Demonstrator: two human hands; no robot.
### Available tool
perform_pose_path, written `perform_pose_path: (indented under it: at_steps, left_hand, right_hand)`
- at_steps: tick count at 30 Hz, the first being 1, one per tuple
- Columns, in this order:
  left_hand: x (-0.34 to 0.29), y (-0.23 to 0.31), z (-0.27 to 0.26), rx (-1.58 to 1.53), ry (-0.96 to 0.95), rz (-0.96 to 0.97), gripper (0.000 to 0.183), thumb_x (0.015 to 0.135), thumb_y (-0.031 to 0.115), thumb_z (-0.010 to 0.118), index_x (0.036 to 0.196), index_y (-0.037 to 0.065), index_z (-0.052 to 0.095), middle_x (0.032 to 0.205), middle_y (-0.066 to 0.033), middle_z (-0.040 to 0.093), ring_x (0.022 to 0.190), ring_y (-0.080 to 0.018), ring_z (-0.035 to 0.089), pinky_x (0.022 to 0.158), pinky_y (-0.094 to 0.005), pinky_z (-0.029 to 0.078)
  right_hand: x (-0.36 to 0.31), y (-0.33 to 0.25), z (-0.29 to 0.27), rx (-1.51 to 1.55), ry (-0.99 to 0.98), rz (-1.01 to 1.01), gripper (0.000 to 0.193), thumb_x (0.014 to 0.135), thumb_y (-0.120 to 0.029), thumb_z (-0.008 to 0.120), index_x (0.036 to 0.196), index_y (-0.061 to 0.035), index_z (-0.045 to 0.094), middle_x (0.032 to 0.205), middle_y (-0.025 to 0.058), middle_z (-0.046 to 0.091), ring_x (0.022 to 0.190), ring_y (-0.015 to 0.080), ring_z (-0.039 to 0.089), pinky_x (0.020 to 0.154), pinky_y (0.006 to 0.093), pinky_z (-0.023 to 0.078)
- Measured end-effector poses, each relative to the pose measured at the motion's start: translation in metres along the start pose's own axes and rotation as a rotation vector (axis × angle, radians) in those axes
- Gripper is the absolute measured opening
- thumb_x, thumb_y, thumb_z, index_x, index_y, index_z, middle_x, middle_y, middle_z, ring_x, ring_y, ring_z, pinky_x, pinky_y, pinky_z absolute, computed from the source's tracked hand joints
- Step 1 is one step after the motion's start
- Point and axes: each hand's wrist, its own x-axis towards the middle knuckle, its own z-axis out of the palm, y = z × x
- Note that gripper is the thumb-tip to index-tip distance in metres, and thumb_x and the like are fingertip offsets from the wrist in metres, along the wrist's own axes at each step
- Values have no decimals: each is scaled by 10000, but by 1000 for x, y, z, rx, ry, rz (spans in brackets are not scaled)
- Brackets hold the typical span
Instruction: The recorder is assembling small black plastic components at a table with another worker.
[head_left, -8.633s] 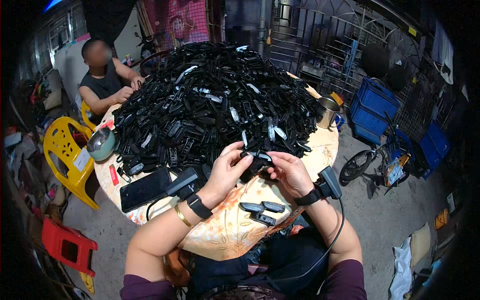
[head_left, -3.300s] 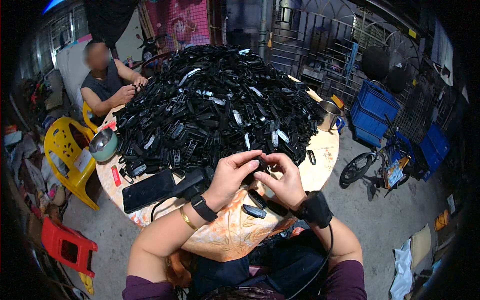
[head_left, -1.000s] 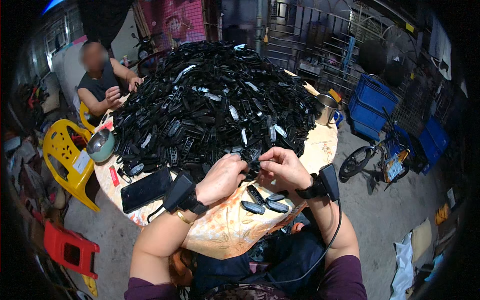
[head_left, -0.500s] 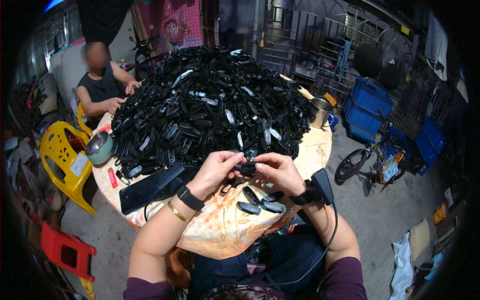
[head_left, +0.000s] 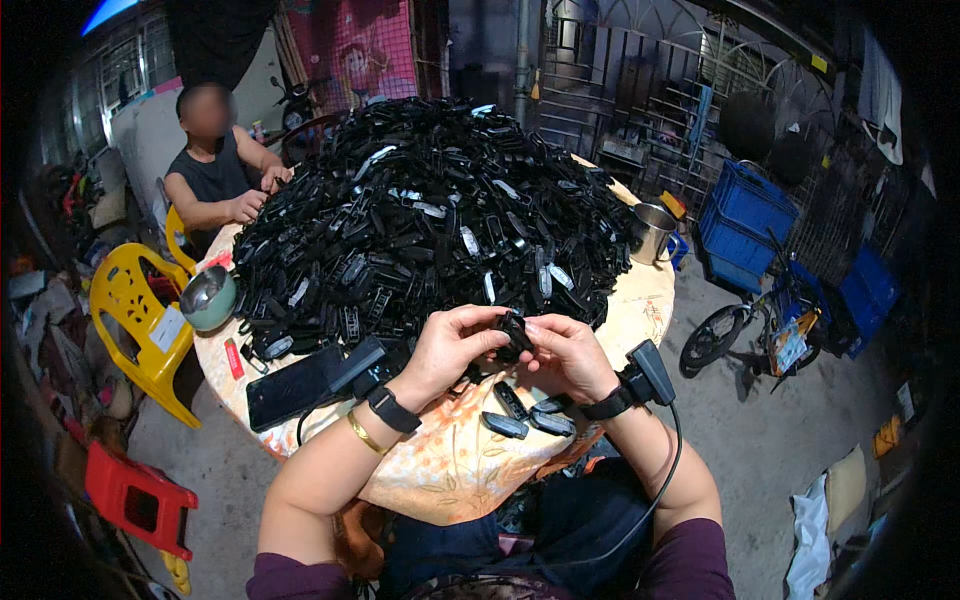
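Held casing (head_left: pixel 515 338): dark, between both hands, at the heap's (head_left: pixel 420 215) five o'clock edge.
Left hand (head_left: pixel 452 346): pinches it from nine o'clock.
Right hand (head_left: pixel 572 352): pinches it from three o'clock.
Handling: probably light, stiff, smooth plastic; best gripped by its long edges.
Loose casings (head_left: pixel 504 425): four at six o'clock from it; three in the earliest frame.

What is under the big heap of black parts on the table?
Patterned tablecloth shows along the near side of the heap; whatever lies directly beneath is covered and cannot be seen.
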Motion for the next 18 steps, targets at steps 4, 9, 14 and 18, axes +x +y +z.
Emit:
perform_pose_path:
  at_steps: [4, 9, 14, 18]
  left_hand:
    - [-1, 4, -1, 122, 16, 44, 277, 808, 24, 620, 1083, -5, 618, 902, -41, 647, 755, -79, 589, 678, -207, 480]
    - [-5, 5, 4, 139, 26, 14, 320, 809, 27, 627, 1128, 4, 600, 982, -55, 640, 818, -84, 589, 729, -219, 482]
    - [-5, -6, 4, -155, 50, -10, 329, 869, 24, 554, 1196, 3, 541, 1113, -86, 608, 964, -112, 575, 841, -244, 474]
    - [-2, 2, 0, -277, -56, -30, 308, 903, 32, 502, 1208, -2, 523, 1143, -115, 593, 1012, -159, 580, 881, -274, 476]
  right_hand:
    - [-3, 0, 4, -107, 40, -42, 164, 858, -112, 620, 973, 4, 617, 784, 30, 624, 649, 95, 594, 552, 203, 486]
    - [-3, 13, 6, -333, 123, -263, 135, 852, -91, 623, 922, 22, 601, 860, 38, 590, 673, 94, 590, 570, 201, 483]
    - [-5, 18, 21, -709, 240, -453, 257, 809, -121, 675, 1003, 15, 575, 931, 78, 552, 735, 84, 573, 625, 224, 489]
    - [-9, 5, 18, -612, 9, -186, 325, 835, -155, 653, 1100, 16, 574, 879, 70, 609, 706, 91, 589, 616, 217, 489]
